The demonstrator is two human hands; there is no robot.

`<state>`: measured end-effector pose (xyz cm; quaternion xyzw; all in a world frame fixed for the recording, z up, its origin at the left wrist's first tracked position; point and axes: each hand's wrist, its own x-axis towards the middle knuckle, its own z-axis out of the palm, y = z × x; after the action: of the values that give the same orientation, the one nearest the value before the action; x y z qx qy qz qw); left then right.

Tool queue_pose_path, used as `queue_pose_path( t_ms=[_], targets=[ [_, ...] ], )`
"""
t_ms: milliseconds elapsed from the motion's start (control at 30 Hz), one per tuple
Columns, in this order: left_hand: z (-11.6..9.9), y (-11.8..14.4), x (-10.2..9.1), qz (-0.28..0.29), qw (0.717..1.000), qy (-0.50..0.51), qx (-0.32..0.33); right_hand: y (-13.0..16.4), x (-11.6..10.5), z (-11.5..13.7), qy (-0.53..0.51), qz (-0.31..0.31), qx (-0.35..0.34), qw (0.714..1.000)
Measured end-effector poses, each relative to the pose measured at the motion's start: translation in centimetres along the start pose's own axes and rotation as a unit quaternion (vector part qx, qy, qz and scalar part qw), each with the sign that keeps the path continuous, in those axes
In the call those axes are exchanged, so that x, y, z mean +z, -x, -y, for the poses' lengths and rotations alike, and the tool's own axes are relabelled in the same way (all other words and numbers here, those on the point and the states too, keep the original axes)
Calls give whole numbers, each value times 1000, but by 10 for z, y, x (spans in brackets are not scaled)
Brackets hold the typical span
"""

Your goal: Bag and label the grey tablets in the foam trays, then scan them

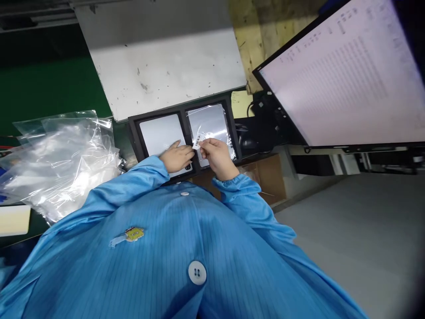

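Between the thumb and fingers of my right hand [217, 157] is a small white barcode label [197, 141]. My left hand [177, 157] lies with its fingers stretched over a silver tablet-like panel [162, 130], which has a dark round spot, perhaps a camera, near its lower corner. That panel sits in the left compartment of a black two-part tray [137, 139]. The right compartment holds a second silver panel [212, 119] covered by shiny clear film. The label is above the tray's divider, close to my left fingertips.
Clear plastic bags [73, 164] are heaped at the left. A large white board [166, 57] lies beyond the tray. A monitor [345, 79] stands at the right, with a yellow note [242, 104] and dark cables near it. A cardboard box [270, 179] is below the tray's right side.
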<state>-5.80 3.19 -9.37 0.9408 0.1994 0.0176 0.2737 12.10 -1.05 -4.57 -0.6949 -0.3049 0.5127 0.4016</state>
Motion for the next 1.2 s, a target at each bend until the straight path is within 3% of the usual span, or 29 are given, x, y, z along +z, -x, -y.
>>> queue_pose_path(
  t_ms=[133, 233, 300, 400, 533, 633, 733, 833, 1000, 1100, 1200],
  targets=[
    [17, -15, 1, -42, 999, -16, 13, 8, -7, 1, 14, -36, 14, 999],
    [17, -16, -7, -51, 998, -20, 9, 10, -4, 3, 16, -50, 16, 998],
    [15, -10, -16, -88, 996, -7, 19, 8, 0, 4, 19, -49, 19, 998],
    [17, 11, -30, -219, 973, 10, 67, 2, 14, 5, 42, -9, 34, 999],
    [30, 54, -46, -450, 884, 20, 126, -12, 48, 2, 131, 88, 53, 986],
    [36, 81, -50, -539, 837, 23, 95, -22, 74, 2, 264, 121, 48, 956],
    [32, 97, -49, -547, 836, 25, 27, -27, 79, 4, 404, 92, -19, 910],
    [24, 101, -45, -548, 836, 23, 23, -22, 58, 2, 443, 18, -106, 890],
    [17, 98, -45, -555, 831, 8, 23, -3, -6, -16, 340, -22, -142, 930],
    [12, 91, -49, -510, 860, -4, -5, 5, -42, -34, 261, -15, -136, 956],
    [7, 70, -53, -413, 910, -5, -22, 8, -72, -49, 192, -26, -123, 973]
  ],
)
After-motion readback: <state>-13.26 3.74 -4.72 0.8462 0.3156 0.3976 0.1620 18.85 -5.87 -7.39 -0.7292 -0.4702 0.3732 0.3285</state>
